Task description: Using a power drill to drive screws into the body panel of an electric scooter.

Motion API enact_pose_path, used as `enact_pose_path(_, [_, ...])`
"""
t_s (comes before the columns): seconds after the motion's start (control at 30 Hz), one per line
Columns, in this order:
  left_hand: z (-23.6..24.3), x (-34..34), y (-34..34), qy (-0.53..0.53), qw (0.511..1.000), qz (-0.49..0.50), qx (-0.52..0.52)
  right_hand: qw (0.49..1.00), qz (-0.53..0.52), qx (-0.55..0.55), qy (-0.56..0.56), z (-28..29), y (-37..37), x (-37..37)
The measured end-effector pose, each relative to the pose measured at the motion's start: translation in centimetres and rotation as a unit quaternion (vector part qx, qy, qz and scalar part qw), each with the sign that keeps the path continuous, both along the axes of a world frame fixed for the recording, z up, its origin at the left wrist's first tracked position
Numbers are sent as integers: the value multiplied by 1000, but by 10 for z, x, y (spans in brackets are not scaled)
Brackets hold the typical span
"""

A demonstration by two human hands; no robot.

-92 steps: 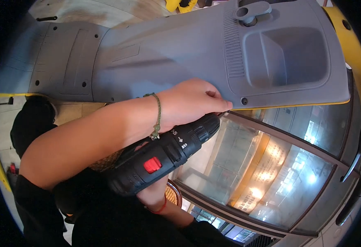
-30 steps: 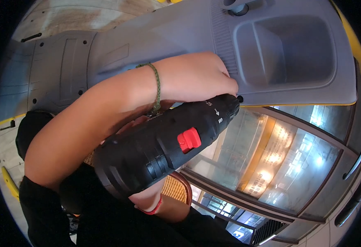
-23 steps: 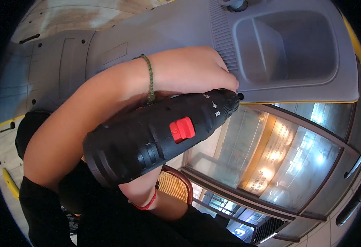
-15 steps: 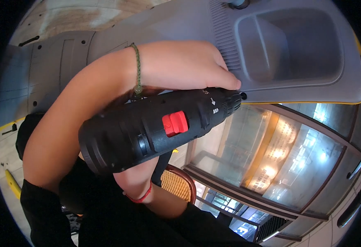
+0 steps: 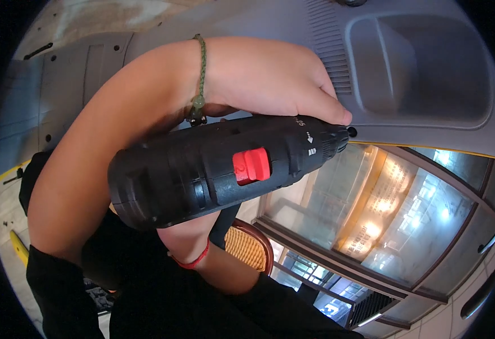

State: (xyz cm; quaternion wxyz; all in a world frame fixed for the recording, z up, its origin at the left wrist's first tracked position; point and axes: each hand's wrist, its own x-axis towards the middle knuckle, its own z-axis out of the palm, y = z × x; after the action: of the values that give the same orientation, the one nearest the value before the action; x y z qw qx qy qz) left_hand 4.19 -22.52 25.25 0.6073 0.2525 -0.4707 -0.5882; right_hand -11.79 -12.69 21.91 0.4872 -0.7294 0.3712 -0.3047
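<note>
A black cordless drill (image 5: pixel 191 175) with a red sliding switch on top lies across the middle, its nose pointing right. My right hand (image 5: pixel 182 234), below a red string bracelet, is under the drill's body; its fingers are hidden, and it appears closed round the handle. My left hand (image 5: pixel 298 85), with a green braided bracelet, arches over the far side of the drill. Its thumb lies beside the nose, and the other fingers curl out of sight against the grey plastic panel (image 5: pixel 264 22). At the drill's tip is a small dark round hole (image 5: pixel 352 131) near the panel's yellow-lined edge.
A deep recess (image 5: pixel 445 73) and a ribbed strip (image 5: pixel 329 45) are moulded into the panel. Beyond its near edge are a woven chair (image 5: pixel 250 246) and framed glass panes (image 5: pixel 417 214). Something yellow (image 5: pixel 18 247) lies on the floor at left.
The drill's nose, my left hand and the panel's recess all sit farther right in the picture. The drill's tip stays by the same dark hole, with both hands kept in place on their sides.
</note>
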Motion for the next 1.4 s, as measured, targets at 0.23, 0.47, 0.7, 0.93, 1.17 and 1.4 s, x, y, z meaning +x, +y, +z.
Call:
enact_pose_path(0.23, [-7,-1,-5,3,999,0,-37,987,-47,156,-7,-8,3,-10])
enact_pose_path(0.47, [0,8,-1,-5,1000,-23,4,995,-5,104,2,-15,6,-1])
enact_pose_path(0.7, [14,30,18,-155,984,62,60,996,4,91,-7,-20,10,13])
enact_pose_path(0.93, [-70,46,89,251,947,110,170,999,6,28,-17,-9,1,22])
enact_pose_path(1.17, [-112,8,139,277,880,274,270,988,-28,104,-114,-5,0,42])
enact_pose_path(1.4, [-87,-5,181,235,862,314,321,975,-42,158,-148,6,3,43])
